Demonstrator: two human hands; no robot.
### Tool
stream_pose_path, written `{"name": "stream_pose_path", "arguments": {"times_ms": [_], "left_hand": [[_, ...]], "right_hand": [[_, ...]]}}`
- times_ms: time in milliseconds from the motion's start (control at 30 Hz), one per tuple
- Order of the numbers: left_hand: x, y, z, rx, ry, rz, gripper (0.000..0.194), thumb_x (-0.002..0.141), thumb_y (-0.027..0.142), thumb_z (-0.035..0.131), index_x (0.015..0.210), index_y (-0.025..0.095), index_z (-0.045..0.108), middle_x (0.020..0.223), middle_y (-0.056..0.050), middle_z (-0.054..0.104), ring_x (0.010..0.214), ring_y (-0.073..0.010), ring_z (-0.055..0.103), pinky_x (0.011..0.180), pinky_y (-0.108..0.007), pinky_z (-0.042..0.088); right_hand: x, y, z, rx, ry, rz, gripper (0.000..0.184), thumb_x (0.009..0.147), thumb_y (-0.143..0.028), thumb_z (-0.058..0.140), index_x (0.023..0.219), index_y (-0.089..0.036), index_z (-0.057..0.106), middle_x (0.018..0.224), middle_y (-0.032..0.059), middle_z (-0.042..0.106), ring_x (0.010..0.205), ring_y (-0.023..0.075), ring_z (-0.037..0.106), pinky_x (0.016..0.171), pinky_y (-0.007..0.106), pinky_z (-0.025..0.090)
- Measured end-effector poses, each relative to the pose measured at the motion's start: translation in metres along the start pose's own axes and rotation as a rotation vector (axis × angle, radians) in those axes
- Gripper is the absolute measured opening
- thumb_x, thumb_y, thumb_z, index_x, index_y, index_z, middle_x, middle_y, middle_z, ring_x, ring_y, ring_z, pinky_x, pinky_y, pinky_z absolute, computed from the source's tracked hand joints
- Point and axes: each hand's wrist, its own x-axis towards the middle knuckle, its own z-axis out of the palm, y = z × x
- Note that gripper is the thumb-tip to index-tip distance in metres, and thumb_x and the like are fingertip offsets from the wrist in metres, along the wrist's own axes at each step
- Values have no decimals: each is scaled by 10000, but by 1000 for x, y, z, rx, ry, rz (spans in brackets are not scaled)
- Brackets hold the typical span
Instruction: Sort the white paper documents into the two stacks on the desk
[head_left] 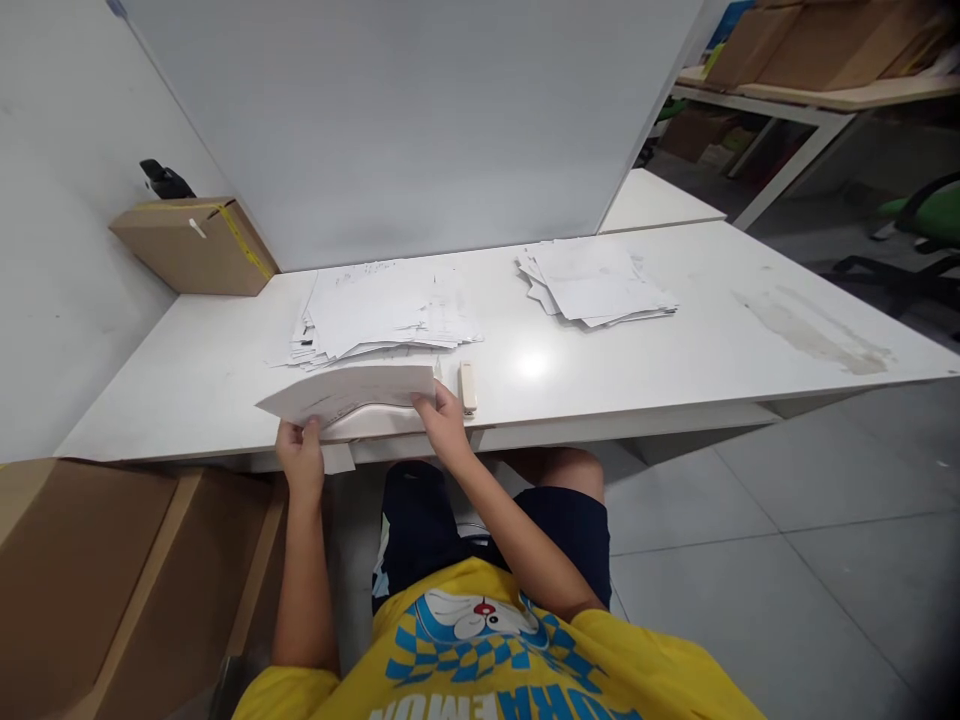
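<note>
Both my hands hold sheets of paper (360,389) above the front edge of the white desk. My left hand (301,455) pinches their near left corner, and my right hand (442,415) grips the right end. The sheets bow upward between the hands; how many there are I cannot tell. Just right of my right hand, a cream stapler (468,387) lies on the desk. Behind the held sheets spreads a wide, untidy pile of papers (375,308). Farther right sits a second paper stack (596,283) with uneven edges.
A cardboard box (199,248) with yellow tape stands at the desk's back left, a black object behind it. A white panel (420,120) rises along the back. Large cardboard boxes (135,580) are at lower left. A grey smear marks the desk (697,350) on the right.
</note>
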Motion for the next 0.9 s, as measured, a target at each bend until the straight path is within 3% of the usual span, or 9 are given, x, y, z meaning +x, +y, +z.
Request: {"name": "stream_pose_path", "arguments": {"times_ms": [133,267,467,600,767,900], "left_hand": [[-4,6,1,-78,66,68,426,717,444,750,1024,172,635,1011,-57,672,980,-204,637,934,-349,507],[-7,9,1,-160,-11,51,417,724,411,750,1049,193,607,900,-11,633,853,-157,612,863,-305,496],[-13,16,-1,-50,-2,94,314,752,373,691,997,189,616,986,-28,633,938,-177,598,923,-317,465],[-13,20,2,-42,14,88,325,736,394,689,962,181,593,924,-26,625,934,-190,594,942,-332,460],[-15,11,1,58,-9,14,310,745,437,692,864,187,554,830,-1,570,802,-154,552,800,-281,474],[-25,8,-15,97,14,30,307,758,441,691,811,184,533,745,27,531,711,-130,521,698,-247,460]], "right_hand": [[1,-8,-1,-25,-35,-62,259,808,-387,584,988,-217,660,975,30,701,974,238,625,884,347,480],[1,0,-5,-68,-6,-66,223,797,-399,596,906,-207,632,937,43,672,958,234,613,897,351,470],[-6,-1,-6,-86,-31,-67,237,837,-413,542,937,-215,625,930,47,678,942,238,614,885,358,478],[-7,-2,-1,-71,-32,-83,222,838,-386,530,963,-225,618,943,45,681,948,237,617,900,358,483],[-10,6,-1,-81,-34,-49,241,861,-399,502,979,-216,604,965,57,677,964,236,623,900,350,492],[-29,-5,-19,-242,-118,-105,253,908,-418,467,929,-213,614,874,50,655,852,216,616,807,326,495]]}}
